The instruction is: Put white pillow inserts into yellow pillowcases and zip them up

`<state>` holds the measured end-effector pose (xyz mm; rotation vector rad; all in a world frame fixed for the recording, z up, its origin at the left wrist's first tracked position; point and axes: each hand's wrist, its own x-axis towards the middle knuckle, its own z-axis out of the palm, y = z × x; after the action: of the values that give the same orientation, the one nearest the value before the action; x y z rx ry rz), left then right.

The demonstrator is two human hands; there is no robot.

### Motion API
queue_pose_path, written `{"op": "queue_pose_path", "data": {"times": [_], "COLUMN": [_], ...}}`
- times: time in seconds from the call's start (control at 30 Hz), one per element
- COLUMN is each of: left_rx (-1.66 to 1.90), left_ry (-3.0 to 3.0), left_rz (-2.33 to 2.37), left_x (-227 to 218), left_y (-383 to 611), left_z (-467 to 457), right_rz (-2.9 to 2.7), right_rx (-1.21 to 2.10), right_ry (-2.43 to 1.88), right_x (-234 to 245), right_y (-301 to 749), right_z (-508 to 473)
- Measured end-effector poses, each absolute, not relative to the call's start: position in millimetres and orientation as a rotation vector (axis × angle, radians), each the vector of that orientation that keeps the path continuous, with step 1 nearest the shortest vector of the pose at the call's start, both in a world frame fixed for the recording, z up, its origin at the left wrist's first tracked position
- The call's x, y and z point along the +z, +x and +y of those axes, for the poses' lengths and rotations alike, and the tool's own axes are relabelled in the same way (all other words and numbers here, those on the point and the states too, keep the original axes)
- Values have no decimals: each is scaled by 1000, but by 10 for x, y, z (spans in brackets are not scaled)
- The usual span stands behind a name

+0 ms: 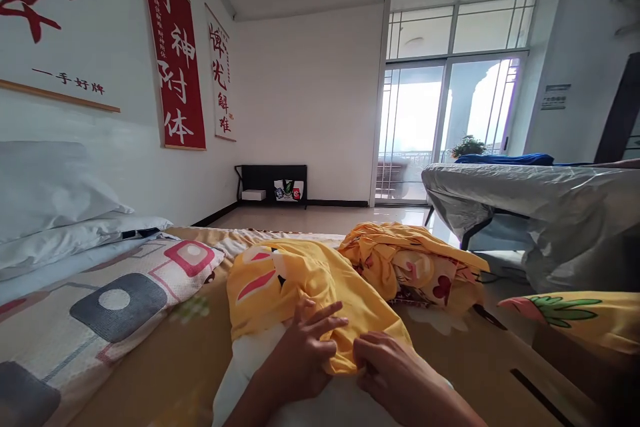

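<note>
A yellow pillowcase [357, 280] with a printed pink-and-white pattern lies in front of me, drawn over the far part of a white pillow [237, 373]. The pillow's near part shows bare white beneath my forearms. My left hand [310, 350] rests on the case, with some fingers stretched over it while thumb and forefinger close on its near edge. Beside it, my right hand [385, 367] pinches the same edge, its fingers curled into the fabric. The fingertips of my right hand are partly hidden.
The bed [195, 347] has a tan sheet. Patterned pillow [130, 293] and white pillows [65, 207] lie left. Crumpled yellow bedding [400, 253] is beyond my hands; another yellow printed cloth [595, 313] is right. A plastic-covered table [520, 187] stands behind, near the glass door [415, 120].
</note>
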<state>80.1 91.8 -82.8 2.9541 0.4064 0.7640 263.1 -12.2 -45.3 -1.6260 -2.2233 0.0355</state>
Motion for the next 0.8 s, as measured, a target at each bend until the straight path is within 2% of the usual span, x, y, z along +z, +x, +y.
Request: {"op": "queue_pose_path", "data": {"times": [0.1,0.17,0.4,0.5,0.57,0.67,0.8], "left_rx": [731,726,908,845,764,764,890], "left_ry": [2874,2888,2862,2820,2853,2968,3092], "left_rz": [376,456,677,804,856,901,925], "left_x": [-852,-840,-694,-625,-578,-520,-448], "left_y": [820,826,653,540,478,426,401], "left_z": [926,901,908,1002,1027,948,733], "right_rz": [-2173,-2162,-1911,-1879,-1887,-1905,-1780], "right_rx": [-218,-215,478,832,931,859,572], "right_ry": [-1467,-1387,-1522,-1584,-1687,-1777,-1789], "right_x": [-409,-403,-534,-539,-546,-598,-648], "right_y": [2702,2714,2818,2883,2926,3058,3345], "right_z": [-122,-113,85,123,119,91,5]}}
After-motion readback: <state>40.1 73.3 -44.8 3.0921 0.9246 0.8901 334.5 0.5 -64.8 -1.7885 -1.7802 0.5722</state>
